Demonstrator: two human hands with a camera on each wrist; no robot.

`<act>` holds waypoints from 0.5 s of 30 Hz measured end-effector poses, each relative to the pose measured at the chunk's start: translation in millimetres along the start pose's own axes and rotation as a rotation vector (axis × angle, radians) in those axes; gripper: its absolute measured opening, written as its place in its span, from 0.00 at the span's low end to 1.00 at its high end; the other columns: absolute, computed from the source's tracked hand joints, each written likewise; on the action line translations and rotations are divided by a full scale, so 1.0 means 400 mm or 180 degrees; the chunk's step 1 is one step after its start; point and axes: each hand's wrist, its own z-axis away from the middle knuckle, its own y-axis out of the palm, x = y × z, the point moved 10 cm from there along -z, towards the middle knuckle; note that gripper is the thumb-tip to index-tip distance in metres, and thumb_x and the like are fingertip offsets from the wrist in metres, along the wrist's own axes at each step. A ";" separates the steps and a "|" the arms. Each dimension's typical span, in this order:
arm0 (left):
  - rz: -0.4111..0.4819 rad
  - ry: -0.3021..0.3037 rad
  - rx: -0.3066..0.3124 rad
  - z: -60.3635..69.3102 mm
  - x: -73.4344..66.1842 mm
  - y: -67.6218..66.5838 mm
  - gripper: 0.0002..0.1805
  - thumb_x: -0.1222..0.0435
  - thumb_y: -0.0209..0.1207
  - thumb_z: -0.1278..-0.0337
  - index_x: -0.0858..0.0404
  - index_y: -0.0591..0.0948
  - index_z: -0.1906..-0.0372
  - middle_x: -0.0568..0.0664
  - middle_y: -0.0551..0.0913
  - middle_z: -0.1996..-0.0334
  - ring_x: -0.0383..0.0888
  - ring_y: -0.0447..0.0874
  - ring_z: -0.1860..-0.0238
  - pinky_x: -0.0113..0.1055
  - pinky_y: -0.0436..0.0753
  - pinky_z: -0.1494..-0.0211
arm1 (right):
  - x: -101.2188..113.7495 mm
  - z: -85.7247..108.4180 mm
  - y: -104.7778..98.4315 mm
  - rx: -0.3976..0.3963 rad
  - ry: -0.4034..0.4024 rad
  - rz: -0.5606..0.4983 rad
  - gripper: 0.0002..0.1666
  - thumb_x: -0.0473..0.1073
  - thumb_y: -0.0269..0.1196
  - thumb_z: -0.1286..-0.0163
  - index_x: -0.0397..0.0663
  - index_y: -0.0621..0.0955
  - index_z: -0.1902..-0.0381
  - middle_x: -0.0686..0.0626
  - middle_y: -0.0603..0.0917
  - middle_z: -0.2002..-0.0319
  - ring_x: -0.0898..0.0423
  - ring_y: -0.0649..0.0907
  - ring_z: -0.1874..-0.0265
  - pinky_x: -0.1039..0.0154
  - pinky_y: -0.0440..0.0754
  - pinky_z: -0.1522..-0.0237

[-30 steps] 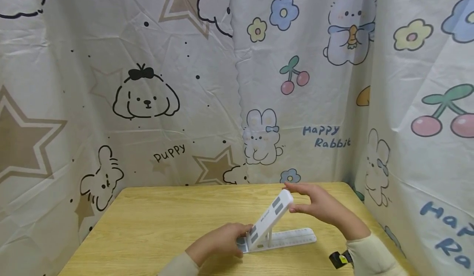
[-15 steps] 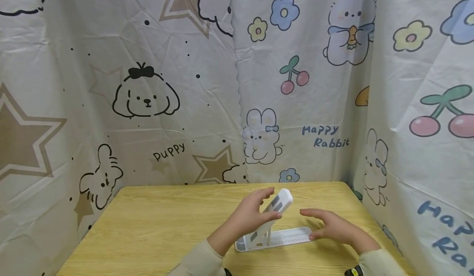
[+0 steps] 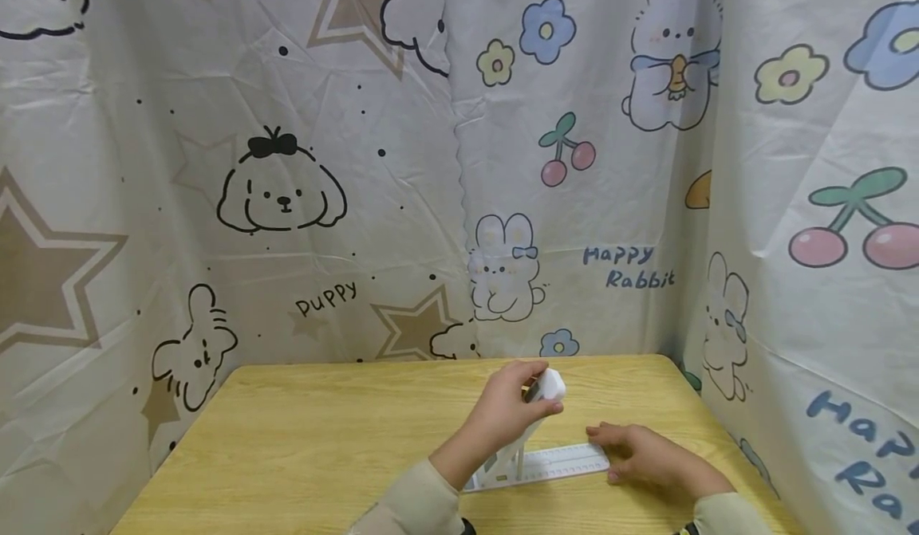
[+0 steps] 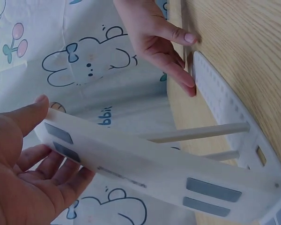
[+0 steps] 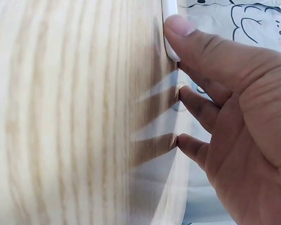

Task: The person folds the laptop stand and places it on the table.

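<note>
A white folding stand (image 3: 567, 461) stands on the table, its flat base down and its upper arm (image 4: 131, 159) tilted up on thin struts. At the arm's raised end, my left hand (image 3: 498, 411) holds it between thumb and fingers; in the left wrist view this hand (image 4: 30, 173) has its thumb on one edge and fingers at the other. My right hand (image 3: 649, 459) is at the base's right end, thumb and fingers on either side. Seen from the right wrist, the thumb of this hand (image 5: 248, 98) lies against the base end (image 5: 171, 37), with other fingertips at the tabletop.
The wooden table (image 3: 323, 431) extends left of the stand and behind it. A patterned curtain (image 3: 402, 240) hangs behind the table, and more of it hangs on both sides.
My left hand has moved from the hinge end up to the raised arm's top and grips it. My right hand has left that top and come down to the base's right end.
</note>
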 end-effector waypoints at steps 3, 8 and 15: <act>0.0029 0.0027 -0.0001 0.002 -0.004 0.000 0.32 0.55 0.73 0.43 0.59 0.80 0.34 0.48 0.82 0.43 0.37 0.82 0.49 0.27 0.85 0.48 | 0.008 -0.001 -0.003 -0.0051 -0.0079 0.0262 0.32 0.43 0.72 0.36 0.42 0.80 0.34 0.41 0.73 0.27 0.29 0.62 0.25 0.33 0.60 0.26; -0.0084 0.0054 0.0038 -0.003 -0.009 0.001 0.30 0.55 0.73 0.43 0.59 0.81 0.35 0.46 0.83 0.46 0.35 0.81 0.51 0.26 0.85 0.50 | 0.013 -0.008 -0.007 -0.0133 -0.0145 0.0582 0.29 0.44 0.70 0.33 0.45 0.81 0.35 0.44 0.76 0.29 0.31 0.66 0.27 0.34 0.66 0.29; -0.0104 0.0062 0.0194 -0.019 -0.001 0.007 0.32 0.57 0.71 0.40 0.59 0.78 0.31 0.49 0.81 0.40 0.40 0.82 0.44 0.30 0.85 0.43 | -0.007 -0.015 -0.007 -0.0239 -0.0061 0.0483 0.22 0.41 0.73 0.37 0.50 0.86 0.44 0.43 0.77 0.30 0.31 0.68 0.28 0.29 0.61 0.29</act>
